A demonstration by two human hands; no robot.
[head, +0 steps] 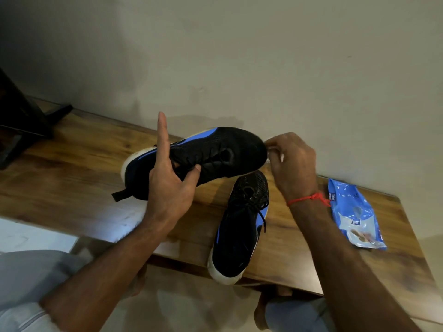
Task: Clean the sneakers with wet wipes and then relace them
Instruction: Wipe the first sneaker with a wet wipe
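Two hands: left hand (pixel 167 185) grips raised sneaker (pixel 215 154); right hand (pixel 291 161) seemingly pinches a wipe (pixel 273 156).

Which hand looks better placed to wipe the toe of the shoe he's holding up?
The right hand. It pinches a white wet wipe right at the toe of the raised sneaker. The left hand is busy holding that sneaker at mid-body.
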